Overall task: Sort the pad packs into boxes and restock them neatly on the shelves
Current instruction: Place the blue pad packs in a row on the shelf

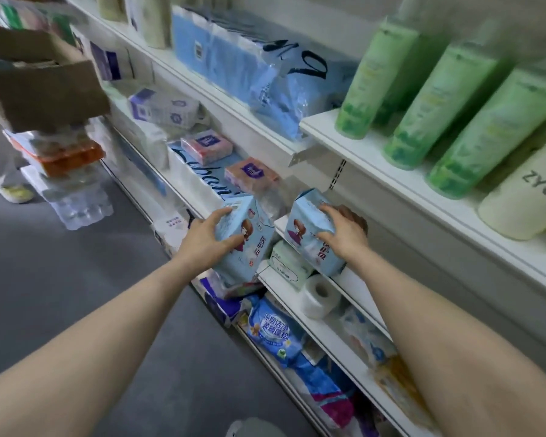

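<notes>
While both my arms reach toward the shelf (300, 287), my left hand (206, 239) has its fingers curled round a light blue pad pack (245, 247) held off the shelf's front edge. My right hand (344, 234) grips a second pad pack (309, 234) resting on the shelf, just above a pale green pack (289, 263) and near a white tape roll (320, 294).

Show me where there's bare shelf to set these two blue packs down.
Bare board lies right of the right hand, on the middle shelf that its blue pad pack is on. Left of the left hand and its pack, pink tissue packs crowd it. Below, the tape roll and green pack fill the ledge.
</notes>
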A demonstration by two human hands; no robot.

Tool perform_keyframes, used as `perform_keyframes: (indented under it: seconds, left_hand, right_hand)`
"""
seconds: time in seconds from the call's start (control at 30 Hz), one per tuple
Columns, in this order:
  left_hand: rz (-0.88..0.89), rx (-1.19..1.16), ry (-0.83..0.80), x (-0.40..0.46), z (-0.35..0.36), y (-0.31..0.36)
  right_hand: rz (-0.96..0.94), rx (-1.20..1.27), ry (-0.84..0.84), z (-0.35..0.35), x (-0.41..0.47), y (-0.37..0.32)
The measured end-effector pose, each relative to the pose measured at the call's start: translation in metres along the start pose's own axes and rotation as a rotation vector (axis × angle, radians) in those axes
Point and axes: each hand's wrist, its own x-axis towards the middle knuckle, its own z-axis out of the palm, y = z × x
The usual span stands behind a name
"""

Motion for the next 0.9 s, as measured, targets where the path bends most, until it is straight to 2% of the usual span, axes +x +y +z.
perform_keyframes:
  seconds: [0.1, 0.23, 0.37, 0.43, 0.53, 0.6, 0.67, 0.77, 0.83, 0.9]
  left_hand:
    - [0.019, -0.008, -0.077, 0.016, 0.005, -0.012]
    - [0.023, -0.029, -0.139, 0.021, 0.006, -0.014]
    - [0.022, -0.109, -0.227, 0.017, -0.003, 0.003]
    - [0.066, -0.195, -0.307, 0.014, -0.006, 0.017]
    - [0.136, -0.335, -0.419, 0.008, -0.006, 0.038]
    - [0.341, -0.272, -0.45, 0.0, -0.003, 0.05]
    - [0.724, 0.001, -0.395, -0.009, 0.005, 0.057]
    - [1.159, 0.173, -0.336, -0.023, 0.017, 0.069]
    - [1.354, 0.209, -0.33, -0.03, 0.025, 0.075]
    - [1.428, 0.204, -0.371, -0.036, 0.032, 0.082]
  right_hand:
    - [0.033, -0.065, 0.031, 0.008, 0.012, 0.002]
    - [0.058, -0.115, 0.049, 0.006, -0.013, -0.016]
    - [0.006, -0.021, 0.251, 0.004, -0.058, -0.043]
    - [0.071, 0.071, 0.238, -0.001, -0.076, -0.058]
    - [0.326, 0.269, 0.106, -0.007, -0.098, -0.078]
    - [0.547, 0.561, 0.083, -0.011, -0.112, -0.093]
    - [0.735, 0.905, 0.104, -0.015, -0.126, -0.101]
    - [0.867, 1.256, 0.084, -0.021, -0.149, -0.092]
    - [0.931, 1.385, 0.059, -0.025, -0.166, -0.081]
    - [0.971, 1.409, 0.059, -0.028, -0.178, -0.073]
